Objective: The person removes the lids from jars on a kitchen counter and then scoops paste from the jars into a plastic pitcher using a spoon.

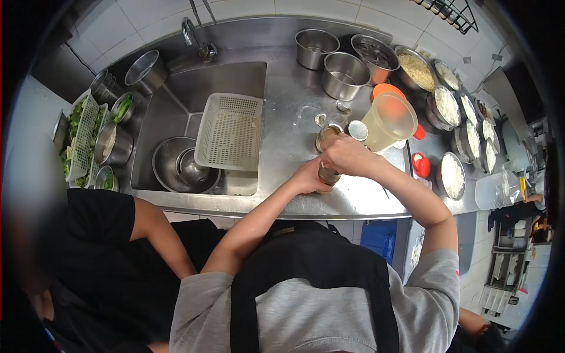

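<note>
While one metal container (329,174) is clasped by the left hand (308,177) above the tabletop (282,153), the right hand (348,155) is crossed over it, its grip hidden. Alongside, one silver-topped cup (358,130) and one translucent tub (385,126) are set; beyond, three steel pots (340,88) are grouped.

1 faucet (206,52) | 1 sink (229,76) | 1 translucent tub (378,129) | 3 back-counter pots (341,89)

Grey short-sleeved shirt (318,312), black apron (312,262) (broad straps (244,320)).
</note>
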A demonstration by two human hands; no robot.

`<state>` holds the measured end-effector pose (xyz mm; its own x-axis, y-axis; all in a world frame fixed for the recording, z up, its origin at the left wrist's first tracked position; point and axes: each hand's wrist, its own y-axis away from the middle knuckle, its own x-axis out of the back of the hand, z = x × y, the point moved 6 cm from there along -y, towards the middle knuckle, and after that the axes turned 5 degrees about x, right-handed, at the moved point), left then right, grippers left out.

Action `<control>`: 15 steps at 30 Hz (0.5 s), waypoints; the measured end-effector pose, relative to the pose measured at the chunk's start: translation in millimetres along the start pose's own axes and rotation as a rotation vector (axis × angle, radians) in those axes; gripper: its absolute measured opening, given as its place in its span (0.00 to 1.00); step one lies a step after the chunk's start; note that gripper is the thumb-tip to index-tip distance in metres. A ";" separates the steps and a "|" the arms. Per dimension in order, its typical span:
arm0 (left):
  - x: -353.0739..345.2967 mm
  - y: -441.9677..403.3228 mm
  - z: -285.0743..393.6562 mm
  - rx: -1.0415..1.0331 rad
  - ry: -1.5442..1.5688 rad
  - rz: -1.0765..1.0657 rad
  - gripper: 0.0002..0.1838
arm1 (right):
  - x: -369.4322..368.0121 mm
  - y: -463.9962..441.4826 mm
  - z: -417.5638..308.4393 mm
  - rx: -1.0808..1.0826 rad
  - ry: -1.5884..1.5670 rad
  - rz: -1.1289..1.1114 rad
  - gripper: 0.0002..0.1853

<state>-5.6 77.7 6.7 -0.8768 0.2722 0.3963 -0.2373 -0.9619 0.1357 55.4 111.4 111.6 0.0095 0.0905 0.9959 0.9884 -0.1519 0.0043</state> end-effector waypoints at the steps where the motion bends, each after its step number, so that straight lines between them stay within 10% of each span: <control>1: 3.1 -3.4 1.4 0.028 -0.051 -0.002 0.38 | 2.0 -0.2 0.5 0.000 0.006 0.004 0.05; 7: -3.3 -7.7 0.0 -0.014 -0.103 0.040 0.39 | -3.0 3.5 -7.7 0.061 0.211 0.096 0.04; 15: -9.2 13.2 7.0 -0.147 0.027 0.116 0.40 | 41.2 3.3 150.1 -0.445 0.269 0.332 0.05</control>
<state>2.2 62.7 11.1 -0.9124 0.1608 0.3764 -0.1910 -0.9806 -0.0441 81.8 262.4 139.0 0.2098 -0.2747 0.9384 0.7808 -0.5306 -0.3299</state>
